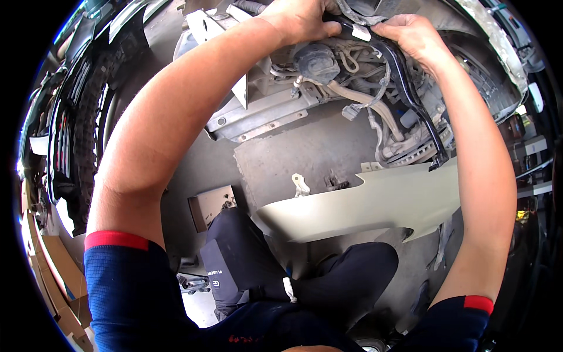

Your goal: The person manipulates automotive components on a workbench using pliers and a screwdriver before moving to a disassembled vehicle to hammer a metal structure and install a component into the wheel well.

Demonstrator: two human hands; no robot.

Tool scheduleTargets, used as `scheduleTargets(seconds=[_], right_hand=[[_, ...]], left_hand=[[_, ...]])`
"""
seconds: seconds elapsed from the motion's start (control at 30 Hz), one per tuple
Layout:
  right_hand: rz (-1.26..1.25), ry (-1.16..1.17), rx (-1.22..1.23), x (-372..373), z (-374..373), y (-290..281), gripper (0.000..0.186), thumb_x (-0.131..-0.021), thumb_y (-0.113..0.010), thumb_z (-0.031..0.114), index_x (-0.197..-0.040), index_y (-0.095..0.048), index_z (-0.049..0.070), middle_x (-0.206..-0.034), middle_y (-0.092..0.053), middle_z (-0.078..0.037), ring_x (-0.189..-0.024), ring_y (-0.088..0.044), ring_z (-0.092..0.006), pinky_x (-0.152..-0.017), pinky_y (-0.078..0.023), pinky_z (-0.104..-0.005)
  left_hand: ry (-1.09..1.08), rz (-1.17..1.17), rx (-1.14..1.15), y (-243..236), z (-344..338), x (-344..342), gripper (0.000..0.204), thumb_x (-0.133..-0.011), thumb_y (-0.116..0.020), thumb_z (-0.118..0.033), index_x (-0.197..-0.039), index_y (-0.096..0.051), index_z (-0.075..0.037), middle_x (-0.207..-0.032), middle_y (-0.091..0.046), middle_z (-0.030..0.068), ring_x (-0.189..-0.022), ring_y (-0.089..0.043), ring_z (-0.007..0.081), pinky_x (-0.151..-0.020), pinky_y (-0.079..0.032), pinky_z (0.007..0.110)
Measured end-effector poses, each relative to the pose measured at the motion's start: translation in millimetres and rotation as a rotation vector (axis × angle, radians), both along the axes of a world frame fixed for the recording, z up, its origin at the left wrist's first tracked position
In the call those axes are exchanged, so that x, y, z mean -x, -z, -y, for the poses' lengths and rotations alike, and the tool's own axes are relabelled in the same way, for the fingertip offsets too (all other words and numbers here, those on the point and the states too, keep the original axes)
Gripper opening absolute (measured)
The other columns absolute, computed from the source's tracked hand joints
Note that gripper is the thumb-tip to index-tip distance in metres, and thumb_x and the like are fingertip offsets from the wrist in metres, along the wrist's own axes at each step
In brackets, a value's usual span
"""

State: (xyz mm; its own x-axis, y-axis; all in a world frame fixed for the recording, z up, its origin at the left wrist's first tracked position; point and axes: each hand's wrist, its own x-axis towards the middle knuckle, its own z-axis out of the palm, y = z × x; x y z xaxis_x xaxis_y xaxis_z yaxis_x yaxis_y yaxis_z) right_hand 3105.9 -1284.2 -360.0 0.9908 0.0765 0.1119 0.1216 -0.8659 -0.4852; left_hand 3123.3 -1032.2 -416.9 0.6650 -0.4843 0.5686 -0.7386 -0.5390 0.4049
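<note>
My left hand [302,20] is at the top of the view, its thumb bent against the upper end of a long curved black bar [404,82]. Its other fingers are partly hidden behind. My right hand [412,36] pinches at the same bar's upper part, thumb and forefinger close together. A small white label [361,33] sits on the bar between my hands. From there the bar runs down to the right, ending above a pale green car fender panel [352,205]. That panel lies across in front of my knees.
Behind the bar are exposed car front parts: a round grey unit [316,61], hoses, a loose connector [350,111] and a metal crossbeam [264,120]. A shallow open box [202,220] with small hardware stands beside my left knee. Black grille parts [73,117] and cardboard [58,264] are at left.
</note>
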Motion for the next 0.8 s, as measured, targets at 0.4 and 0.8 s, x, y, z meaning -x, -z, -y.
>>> scheduleTargets(seconds=[0.4,0.8], right_hand=[[0.060,0.129,-0.135,7,-14,8,0.012,-0.085,-0.077,0.012,-0.080,-0.077,0.001,-0.065,-0.066,-0.003,-0.052,-0.053,-0.0111,-0.048,-0.038,-0.0284],[-0.028,-0.025,-0.050,0,7,7,0.028,-0.092,-0.075,0.024,-0.102,-0.076,-0.002,-0.090,-0.074,-0.005,-0.076,-0.067,-0.0093,-0.068,-0.052,-0.0229]], left_hand=[[0.022,0.037,-0.001,3,-2,-5,0.025,-0.081,-0.078,-0.017,-0.103,-0.079,-0.005,-0.092,-0.076,0.0191,-0.087,-0.074,0.0327,-0.081,-0.058,0.040],[-0.011,-0.010,-0.013,-4,-2,5,0.025,-0.081,-0.078,-0.018,-0.102,-0.079,-0.005,-0.092,-0.075,0.0199,-0.086,-0.074,0.0331,-0.082,-0.058,0.041]])
